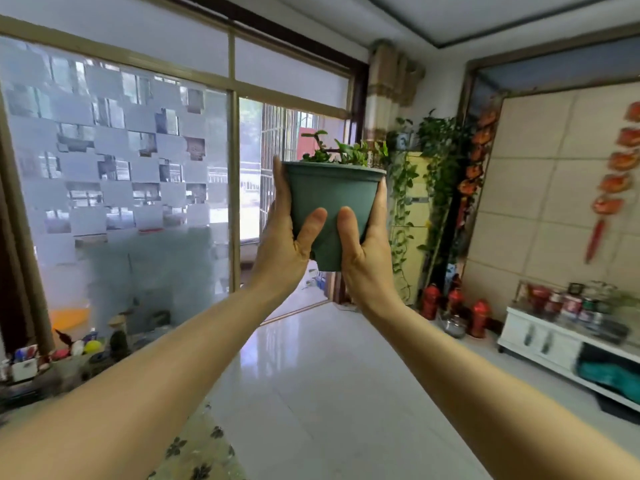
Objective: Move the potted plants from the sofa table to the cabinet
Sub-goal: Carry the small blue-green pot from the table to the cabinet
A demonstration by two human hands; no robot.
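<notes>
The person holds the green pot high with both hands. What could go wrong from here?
1. The green pot is held only by side pressure from the left hand and right hand, with nothing under its base; it might slip down.
2. Held this high, any tilt could spill soil or the small plant onto the glossy floor.
3. The raised pot blocks part of the view ahead while walking.

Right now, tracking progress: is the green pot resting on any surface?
No: both hands, left hand and right hand, hold the green pot up in the air.
</notes>
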